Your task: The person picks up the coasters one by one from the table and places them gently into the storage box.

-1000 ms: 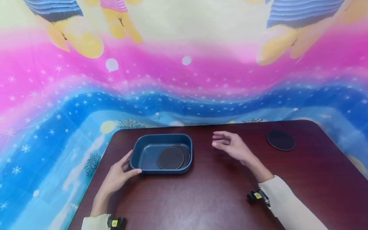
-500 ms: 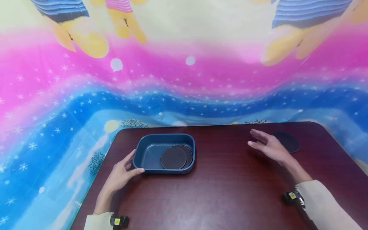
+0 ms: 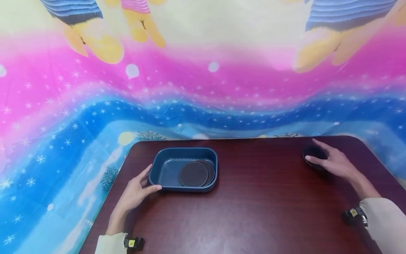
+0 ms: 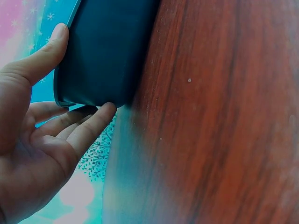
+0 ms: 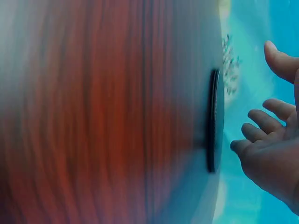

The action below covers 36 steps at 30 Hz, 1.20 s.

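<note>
A dark blue rectangular box (image 3: 168, 173) with rounded corners stands at the left of the table. My left hand (image 3: 134, 194) holds its near left corner, thumb on the front wall and fingers on the side. In the left wrist view, the same thumb (image 4: 49, 53) lies along the box wall (image 4: 105, 51). Two round dark coasters (image 3: 193, 174) overlap inside the box, at its right end. Over at the far right, my right hand (image 3: 337, 163) hovers with spread fingers above a third round coaster (image 3: 309, 152), partly covering it. The right wrist view shows this coaster (image 5: 215, 121) edge-on, apart from the fingers.
The dark red-brown wooden table (image 3: 253, 204) has rounded far corners. Behind it hangs a colourful cloth backdrop (image 3: 241, 88) in pink and blue. Black straps with small devices (image 3: 134, 243) sit at both wrists.
My right hand has moved to the right, from the table's middle to above the lone coaster. The left hand stays at the box corner. The head view has shifted slightly.
</note>
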Each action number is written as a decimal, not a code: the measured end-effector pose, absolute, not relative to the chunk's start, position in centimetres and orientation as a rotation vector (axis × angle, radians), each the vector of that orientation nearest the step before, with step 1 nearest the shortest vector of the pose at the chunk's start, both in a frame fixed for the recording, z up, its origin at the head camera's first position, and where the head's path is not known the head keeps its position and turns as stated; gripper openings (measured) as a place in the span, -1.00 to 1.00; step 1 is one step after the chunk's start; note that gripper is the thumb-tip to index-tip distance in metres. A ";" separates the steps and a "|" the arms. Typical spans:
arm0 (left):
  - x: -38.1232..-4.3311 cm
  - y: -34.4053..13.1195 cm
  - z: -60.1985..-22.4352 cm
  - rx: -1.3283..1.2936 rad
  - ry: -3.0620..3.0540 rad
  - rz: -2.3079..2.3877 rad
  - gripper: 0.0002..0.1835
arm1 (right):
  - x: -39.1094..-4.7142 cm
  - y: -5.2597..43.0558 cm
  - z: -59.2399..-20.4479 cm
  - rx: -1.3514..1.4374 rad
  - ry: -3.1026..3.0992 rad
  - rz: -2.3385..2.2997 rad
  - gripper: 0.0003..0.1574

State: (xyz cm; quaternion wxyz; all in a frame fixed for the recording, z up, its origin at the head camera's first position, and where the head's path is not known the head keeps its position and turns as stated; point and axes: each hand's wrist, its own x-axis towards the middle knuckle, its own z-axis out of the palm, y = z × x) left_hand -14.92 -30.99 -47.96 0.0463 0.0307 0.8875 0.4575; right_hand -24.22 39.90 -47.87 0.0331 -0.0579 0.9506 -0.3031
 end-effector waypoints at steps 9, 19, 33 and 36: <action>-14.9 -30.8 -48.0 0.082 2.702 1.405 0.10 | -24.4 43.5 -48.5 -0.138 2.938 -0.874 0.26; -15.0 -30.8 -48.0 0.073 2.711 1.397 0.08 | -24.7 44.5 -48.6 -0.181 2.970 -0.702 0.30; -15.1 -31.0 -48.0 0.105 2.726 1.390 0.08 | -24.8 44.2 -49.5 -0.244 3.030 -0.755 0.27; -15.1 -31.0 -48.1 0.103 2.723 1.393 0.08 | -25.0 44.4 -49.4 -0.231 3.007 -0.720 0.29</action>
